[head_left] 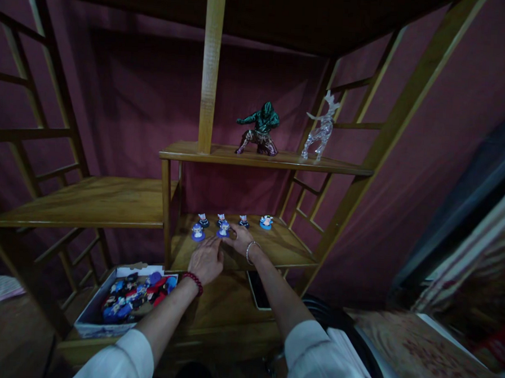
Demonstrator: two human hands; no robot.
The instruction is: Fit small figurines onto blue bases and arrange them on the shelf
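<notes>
On the lower shelf, a small purple-haired figurine (224,228) stands upright on a round purple base. My right hand (240,240) pinches it from the right side, fingers curled. My left hand (205,261) has its bent fingertips at the front of the same base; the fingers are partly hidden behind the hand's back. A matching purple figurine (198,232) stands to the left. Behind are dark-based figurines, one at the left (203,219), one in the middle (221,219) and one at the right (243,220). Farther right sits a blue-based figurine (266,221).
A box (96,310) full of jumbled figurines rests at the lower left. Above, the upper shelf (220,153) carries a dark green kneeling statue (262,127) and a clear deer figure (321,128). A dark flat tablet-like object (259,291) lies below the right forearm. Wooden posts frame the shelves.
</notes>
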